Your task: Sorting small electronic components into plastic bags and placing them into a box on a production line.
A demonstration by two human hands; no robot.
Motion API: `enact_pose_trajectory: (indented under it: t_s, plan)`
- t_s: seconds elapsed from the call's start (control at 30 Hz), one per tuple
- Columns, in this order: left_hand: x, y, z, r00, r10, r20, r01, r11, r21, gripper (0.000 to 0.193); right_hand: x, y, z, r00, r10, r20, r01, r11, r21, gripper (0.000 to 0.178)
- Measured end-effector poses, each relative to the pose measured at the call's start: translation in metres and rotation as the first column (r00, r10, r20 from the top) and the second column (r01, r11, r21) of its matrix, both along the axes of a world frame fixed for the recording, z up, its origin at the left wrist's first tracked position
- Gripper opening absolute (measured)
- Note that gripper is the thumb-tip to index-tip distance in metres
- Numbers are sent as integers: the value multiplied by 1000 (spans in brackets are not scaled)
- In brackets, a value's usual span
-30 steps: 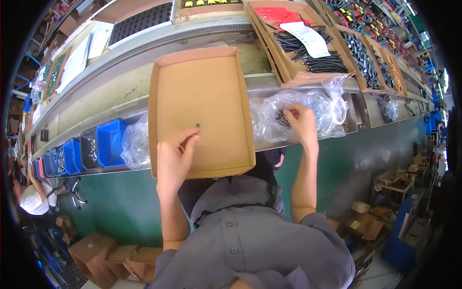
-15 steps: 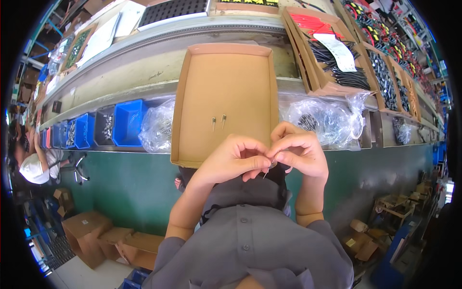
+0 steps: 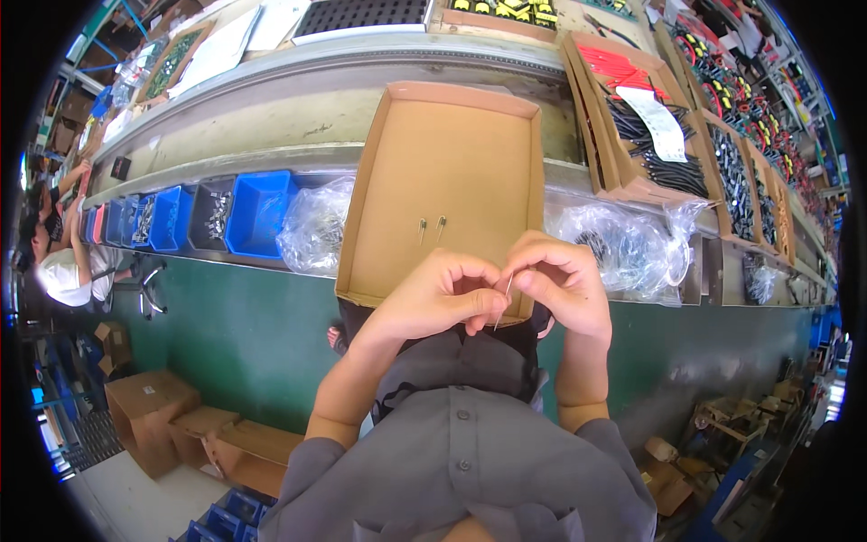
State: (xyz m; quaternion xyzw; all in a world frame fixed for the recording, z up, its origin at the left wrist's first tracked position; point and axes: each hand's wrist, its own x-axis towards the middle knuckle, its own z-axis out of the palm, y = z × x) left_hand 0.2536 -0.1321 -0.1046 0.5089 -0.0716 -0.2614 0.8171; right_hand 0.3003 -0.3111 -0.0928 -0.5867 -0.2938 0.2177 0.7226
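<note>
Over the near edge of a shallow cardboard box (image 3: 461, 135), both my hands meet fingertip to fingertip. My left hand (image 3: 441, 296) is closed in a pinch, and so is my right hand (image 3: 569, 287). Between them shows the thin wire lead (image 3: 508, 289) of a small part, whose body is hidden by my fingers. Inside the box, just beyond my hands, lie two small leaded components: a left one (image 3: 422, 228) and a right one (image 3: 441, 224), side by side, each with a small head and thin legs.
Blue bins (image 3: 260, 212) with metal parts line the left of the bench. Clear plastic bags (image 3: 312, 230) flank the box; another bag (image 3: 623, 248) is at right. A carton of red and black cables (image 3: 664, 163) stands beyond. At far left sits another person (image 3: 68, 271).
My view has shifted, so the box appears farther right. My fingers have shifted around the small part, and more of its wire lead now shows between them.
</note>
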Motion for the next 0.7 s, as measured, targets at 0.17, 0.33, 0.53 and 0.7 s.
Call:
enact_pose_trajectory:
  t_s: [0.17, 0.33, 0.53, 0.7]
  plan:
    - [0, -4, -3, 997, 73, 16, -71, 993, -90, 19, -2, 5, 1, 997, -71, -7, 71, 996, 49, 10]
    - [0, -4, 0, 991, 132, -28, -135, 983, -125, 22, -11, 7, -5, 963, -245, 110, 238, 968, 74, 24]
    - [0, -3, 3, 977, 196, -79, -209, 953, -218, 22, -39, 15, -7, 777, -443, 448, 461, 884, 75, 25]
    - [-1, -7, 1, 962, 264, -66, -272, 921, -280, 18, -41, 24, -25, 566, -513, 645, 528, 827, 194, 26]
